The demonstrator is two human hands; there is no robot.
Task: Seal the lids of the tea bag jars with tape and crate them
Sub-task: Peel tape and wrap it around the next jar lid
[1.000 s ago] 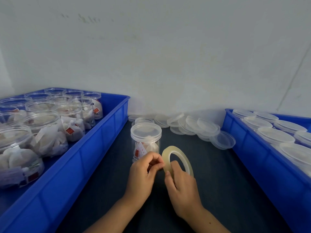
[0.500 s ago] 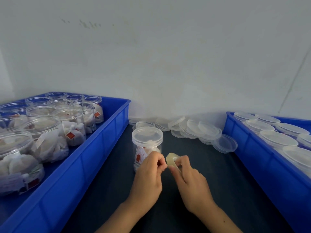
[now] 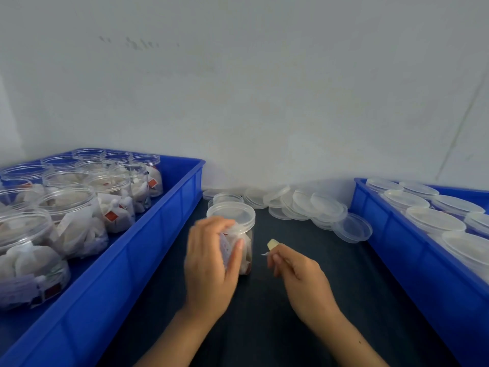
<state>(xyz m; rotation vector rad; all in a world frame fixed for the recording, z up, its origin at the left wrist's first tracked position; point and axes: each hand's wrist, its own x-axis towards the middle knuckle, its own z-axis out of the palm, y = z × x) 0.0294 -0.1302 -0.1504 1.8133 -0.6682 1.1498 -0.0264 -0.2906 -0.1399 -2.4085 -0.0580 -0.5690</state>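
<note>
At lower centre the right hand (image 3: 296, 271) pinches the pale yellowish tape roll (image 3: 272, 244); the left hand (image 3: 211, 263), together with it half a second ago, now cups the clear lidded plastic tea-bag jar (image 3: 234, 234) on the dark table (image 3: 291, 327); no tape shows on its lid; the open jars in the blue plastic crate (image 3: 148, 242) at left await lids.

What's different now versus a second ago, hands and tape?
The left hand left the tape and moved left to the lidded jar, fingers spread round its side; whether it has a firm grip is blurred. The right hand turned the tape roll, once a full ring facing the camera, so only an edge shows above its fingers. The jar, loose lids and both blue crates stayed put.
</note>
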